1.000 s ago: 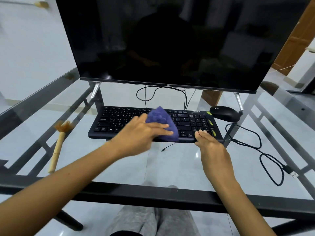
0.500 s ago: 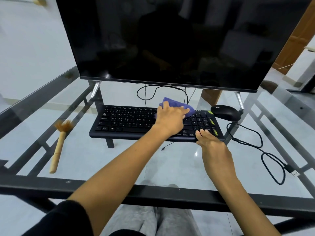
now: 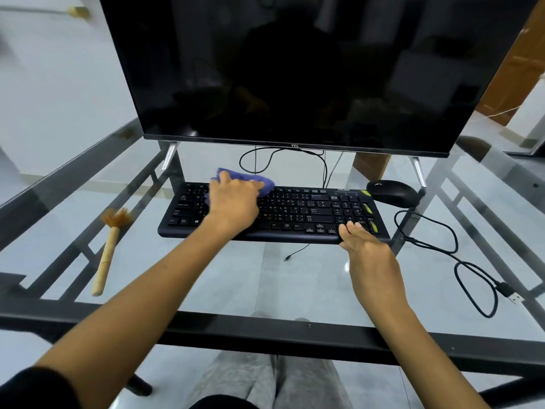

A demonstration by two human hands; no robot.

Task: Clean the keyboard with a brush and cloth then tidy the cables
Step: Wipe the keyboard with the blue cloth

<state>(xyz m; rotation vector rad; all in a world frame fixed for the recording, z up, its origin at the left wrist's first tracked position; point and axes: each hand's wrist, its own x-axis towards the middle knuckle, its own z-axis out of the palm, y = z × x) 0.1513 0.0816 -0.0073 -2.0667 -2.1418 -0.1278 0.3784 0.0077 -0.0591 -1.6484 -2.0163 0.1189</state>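
A black keyboard (image 3: 298,212) lies on the glass table under the monitor. My left hand (image 3: 234,202) presses a purple cloth (image 3: 264,181) flat onto the keyboard's upper left keys. My right hand (image 3: 364,245) rests on the keyboard's front right corner, fingers spread over the keys and holding nothing. A wooden brush (image 3: 109,246) with brown bristles lies on the glass to the left of the keyboard. A loose black USB cable (image 3: 460,261) curls on the table at the right, its plug pointing toward the right edge.
A large dark monitor (image 3: 295,69) stands just behind the keyboard on two thin feet. A black mouse (image 3: 393,192) sits at the keyboard's back right. More cables (image 3: 274,156) loop under the monitor. The table's dark front frame bar (image 3: 265,329) crosses below my arms.
My left hand has slid the cloth from the keyboard's middle right to its back edge, then leftward to the upper left keys. My right hand has stayed at the front right corner.
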